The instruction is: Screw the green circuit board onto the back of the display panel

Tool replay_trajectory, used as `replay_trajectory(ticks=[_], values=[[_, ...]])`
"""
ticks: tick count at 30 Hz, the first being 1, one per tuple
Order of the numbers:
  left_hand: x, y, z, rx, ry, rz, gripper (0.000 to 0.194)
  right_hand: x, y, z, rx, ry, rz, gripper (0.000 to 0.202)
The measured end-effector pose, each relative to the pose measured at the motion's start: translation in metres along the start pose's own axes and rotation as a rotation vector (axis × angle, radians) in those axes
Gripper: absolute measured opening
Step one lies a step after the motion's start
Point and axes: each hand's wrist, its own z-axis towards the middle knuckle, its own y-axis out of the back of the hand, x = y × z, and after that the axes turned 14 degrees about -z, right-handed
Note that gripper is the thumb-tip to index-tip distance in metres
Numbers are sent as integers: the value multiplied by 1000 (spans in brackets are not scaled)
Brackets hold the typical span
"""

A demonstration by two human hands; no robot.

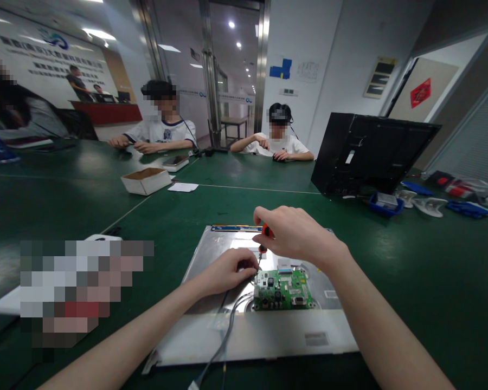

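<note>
My right hand (295, 233) is closed round a screwdriver (267, 232) with an orange and black handle, held upright. Its thin shaft points down at the upper left corner of a green circuit board (284, 290). Beside that corner my left hand (231, 271) has its thumb and fingers bent together close to the screwdriver's tip; whatever they pinch is too small to make out. The board lies on the back of a silvery flat display panel (199, 336). Grey cables (231, 322) leave the board's left side and run over the panel's near edge.
A black monitor housing (374, 157) stands at the right, with a blue tray (386, 204) and blue gloves (469, 208) near it. A white open box (145, 181) and paper (183, 187) lie farther back. Several people sit around the green table (410, 271). A blurred-out item lies at left.
</note>
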Motion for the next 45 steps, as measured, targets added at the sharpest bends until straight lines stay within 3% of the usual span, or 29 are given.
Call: replay_trajectory(ticks=[9,22,35,45], values=[[7,-1,1,12,-5,-25,8,-1,2,-5,-8,127,117,22],[1,0,0,7,5,-17,7,1,2,0,-2,-2,-16,17],[2,0,1,5,-2,-49,6,-1,2,-5,-31,109,82,22],[2,1,0,10,8,-39,7,0,2,0,11,-17,-15,18]])
